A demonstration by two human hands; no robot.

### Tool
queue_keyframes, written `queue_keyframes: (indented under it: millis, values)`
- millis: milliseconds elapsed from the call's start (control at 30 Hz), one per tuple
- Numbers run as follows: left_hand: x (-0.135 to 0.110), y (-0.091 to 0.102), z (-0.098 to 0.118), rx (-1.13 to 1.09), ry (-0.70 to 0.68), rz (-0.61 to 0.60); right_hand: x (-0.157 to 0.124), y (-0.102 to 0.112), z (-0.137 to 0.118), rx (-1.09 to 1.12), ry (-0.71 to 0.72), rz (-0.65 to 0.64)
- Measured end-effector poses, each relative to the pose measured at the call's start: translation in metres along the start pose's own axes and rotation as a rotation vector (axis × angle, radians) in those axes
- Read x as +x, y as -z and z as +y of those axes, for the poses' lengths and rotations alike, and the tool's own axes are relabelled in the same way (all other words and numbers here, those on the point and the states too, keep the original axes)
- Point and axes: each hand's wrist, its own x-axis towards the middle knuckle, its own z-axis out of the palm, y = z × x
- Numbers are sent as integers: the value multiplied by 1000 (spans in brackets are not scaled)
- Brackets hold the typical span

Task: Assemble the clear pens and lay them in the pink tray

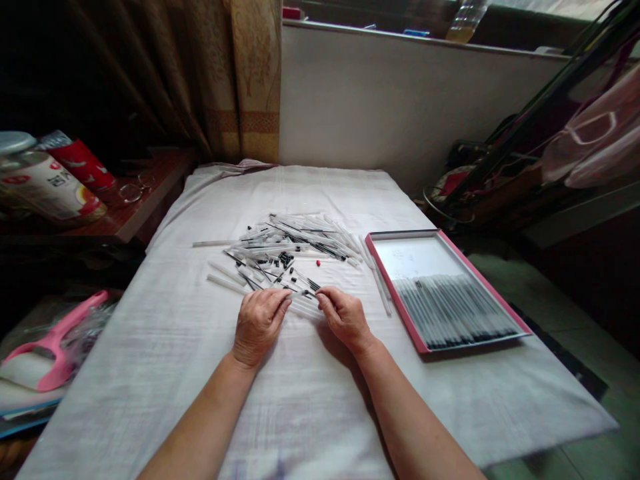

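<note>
A loose heap of clear pen barrels, black refills and small black caps [285,250] lies on a table under a white cloth [300,387]. My left hand [259,325] rests palm down at the heap's near edge, fingers together over a clear barrel [304,307]. My right hand [345,317] is beside it, fingertips pinched on the same barrel's other end. To the right, a shallow red-rimmed tray [400,307] holds a neat row of several assembled pens [457,310].
A wooden side table on the left carries tins [47,187] and a pair of glasses [133,190]. A pink-handled tool [55,347] lies lower left. Curtain and white wall stand behind; bags and a dark frame crowd the right.
</note>
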Motion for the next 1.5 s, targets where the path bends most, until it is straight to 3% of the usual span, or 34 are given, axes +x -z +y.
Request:
queue_keyframes:
  millis: [133, 367, 767, 1267, 1500]
  values:
    - [-1, 2, -5, 28, 15, 29, 4, 10, 8, -160, -47, 57]
    - [-2, 2, -7, 20, 30, 36, 4, 14, 5, -405, -90, -156]
    - [-5, 2, -11, 6, 84, 35, 9, 28, 2, -537, -306, -284]
    - [-4, 1, -13, -38, 149, 44, 3, 29, 14, -490, -292, -189]
    - [-4, 2, -13, -11, 178, 31, 4, 36, 25, -435, -353, -59]
